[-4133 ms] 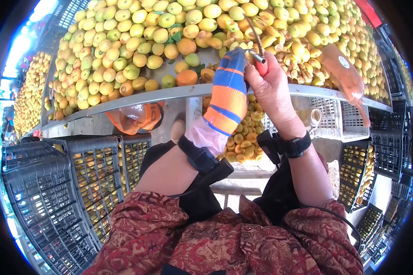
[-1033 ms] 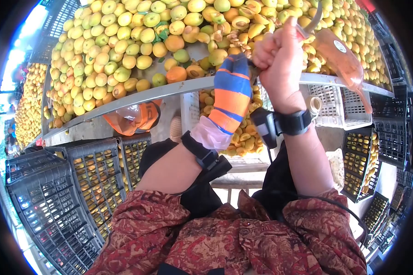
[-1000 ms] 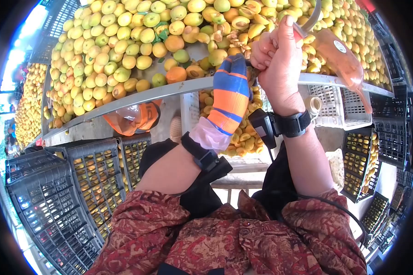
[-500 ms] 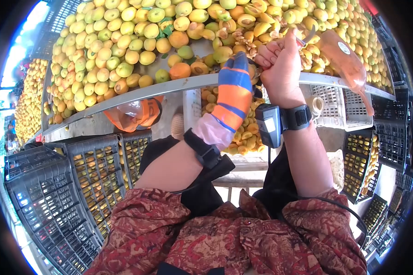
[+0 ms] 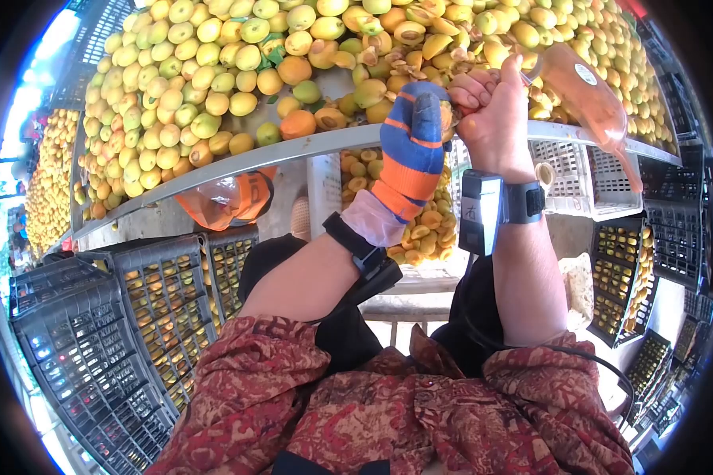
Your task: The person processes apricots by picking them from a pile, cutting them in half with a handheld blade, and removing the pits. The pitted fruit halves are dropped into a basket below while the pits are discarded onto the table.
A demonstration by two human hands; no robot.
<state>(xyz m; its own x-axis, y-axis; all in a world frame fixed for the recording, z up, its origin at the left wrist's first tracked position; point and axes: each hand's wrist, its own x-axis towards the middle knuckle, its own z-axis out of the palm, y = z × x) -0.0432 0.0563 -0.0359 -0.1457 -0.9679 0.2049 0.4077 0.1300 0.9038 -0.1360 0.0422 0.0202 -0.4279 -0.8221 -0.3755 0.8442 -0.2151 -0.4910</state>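
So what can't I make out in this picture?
In the head view:
Curved blade: handle mostly hidden by right hand.
Left hand: anything in its palm hidden by striped glove.
Fruit heap: far end cut off by top edge.
Far-right black crate: contents too dark to tell.

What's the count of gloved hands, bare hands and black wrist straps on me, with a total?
Gloved left hand: 1
Bare right hand: 1
Black wrist straps: 2
Total: 4
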